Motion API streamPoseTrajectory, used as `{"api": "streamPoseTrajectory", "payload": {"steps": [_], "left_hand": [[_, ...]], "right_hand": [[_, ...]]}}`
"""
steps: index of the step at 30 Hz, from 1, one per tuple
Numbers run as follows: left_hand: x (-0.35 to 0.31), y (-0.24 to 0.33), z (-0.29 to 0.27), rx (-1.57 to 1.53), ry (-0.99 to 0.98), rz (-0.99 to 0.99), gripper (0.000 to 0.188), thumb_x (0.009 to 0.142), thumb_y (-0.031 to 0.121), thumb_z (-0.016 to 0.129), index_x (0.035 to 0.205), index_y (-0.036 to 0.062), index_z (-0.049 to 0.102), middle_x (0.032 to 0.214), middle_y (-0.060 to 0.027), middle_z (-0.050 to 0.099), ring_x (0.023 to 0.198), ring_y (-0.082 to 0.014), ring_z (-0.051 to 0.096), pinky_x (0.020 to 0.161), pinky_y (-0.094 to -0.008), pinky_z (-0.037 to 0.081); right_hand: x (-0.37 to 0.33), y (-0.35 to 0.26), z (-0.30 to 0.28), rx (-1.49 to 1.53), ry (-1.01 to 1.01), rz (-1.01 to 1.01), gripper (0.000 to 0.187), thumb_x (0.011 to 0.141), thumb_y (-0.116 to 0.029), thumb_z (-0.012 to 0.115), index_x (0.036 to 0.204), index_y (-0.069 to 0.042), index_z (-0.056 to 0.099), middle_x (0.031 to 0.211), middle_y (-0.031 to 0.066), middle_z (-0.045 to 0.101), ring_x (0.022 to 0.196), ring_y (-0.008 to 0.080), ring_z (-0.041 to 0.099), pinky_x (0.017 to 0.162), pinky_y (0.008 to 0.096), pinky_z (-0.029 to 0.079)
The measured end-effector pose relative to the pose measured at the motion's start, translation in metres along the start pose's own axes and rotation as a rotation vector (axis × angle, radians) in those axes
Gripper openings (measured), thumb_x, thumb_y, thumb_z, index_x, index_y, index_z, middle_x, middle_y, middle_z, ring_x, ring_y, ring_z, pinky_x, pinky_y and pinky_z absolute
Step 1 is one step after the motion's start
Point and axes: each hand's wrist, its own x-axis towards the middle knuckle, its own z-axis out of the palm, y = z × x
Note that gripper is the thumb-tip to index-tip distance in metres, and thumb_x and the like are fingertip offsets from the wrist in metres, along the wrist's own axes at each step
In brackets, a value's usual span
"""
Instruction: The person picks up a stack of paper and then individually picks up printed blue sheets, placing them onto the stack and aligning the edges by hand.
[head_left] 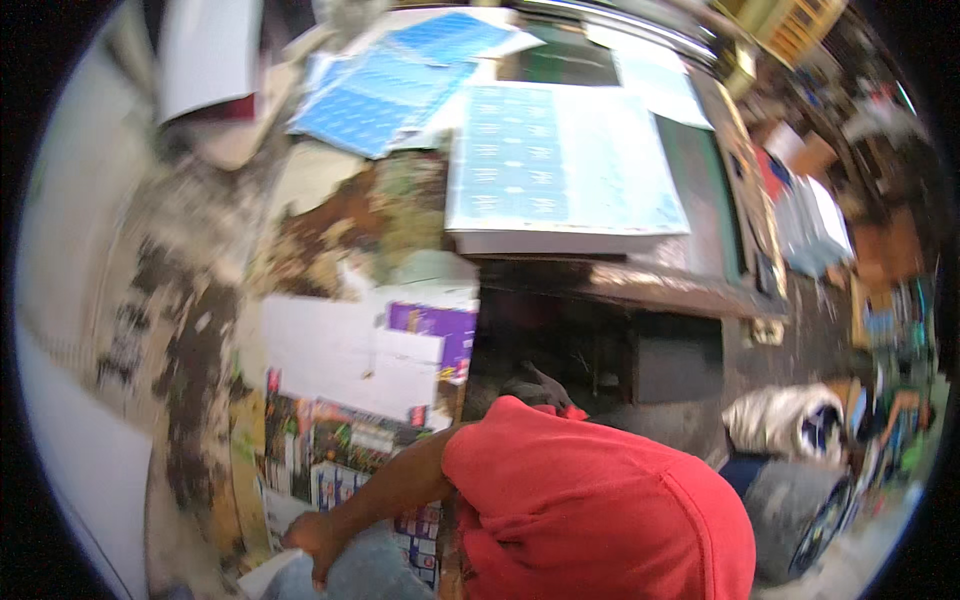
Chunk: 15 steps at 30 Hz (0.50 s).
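My right arm, in a red sleeve (590,490), reaches across to the lower left. My right hand (318,540) is there with its fingers closed, just above a knee in blue jeans (350,580). A white piece of paper (265,575) sticks out from under the fingers and seems to be gripped by them; the picture is blurred. Beside the forearm lie colourful printed sheets (340,440), and beyond them a white sheet (340,350) and a purple printed piece (450,335). My left hand does not show.
A thick stack of pale blue and white printed sheets (570,165) rests on a worn table with a dark top (705,190). Blue sheets (400,75) overlap farther left. Stained flooring (190,330) runs along the left; a whitish bundle (785,425) and mixed clutter fill the right.
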Motion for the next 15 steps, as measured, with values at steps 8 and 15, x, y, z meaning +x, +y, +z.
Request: {"api": "streamPoseTrajectory", "payload": {"steps": [8, 15], "left_hand": [[-0.012, 0.122, 0.132, -0.011, -0.376, 0.138, 0.076, 0.093, 0.052, 0.061, 0.140, -0.0050, 0.046, 0.137, -0.0218, 0.054, 0.120, -0.0323, 0.055, 0.102, -0.0432, 0.043], [-0.003, 0.236, 0.180, -0.014, -0.571, 0.040, 0.082, 0.091, 0.055, 0.064, 0.141, -0.0062, 0.044, 0.136, -0.0219, 0.055, 0.117, -0.0314, 0.058, 0.098, -0.0407, 0.047]], "right_hand": [[-0.223, -0.065, -0.195, -0.363, 0.563, 0.750, 0.078, 0.073, -0.069, 0.068, 0.083, 0.008, 0.069, 0.079, 0.0289, 0.068, 0.077, 0.0451, 0.068, 0.074, 0.0500, 0.055], [-0.433, -0.203, -0.328, -0.313, 1.028, 1.135, 0.091, 0.081, -0.080, 0.052, 0.080, 0.009, 0.070, 0.083, 0.0283, 0.069, 0.077, 0.0412, 0.069, 0.072, 0.0503, 0.054]]}}
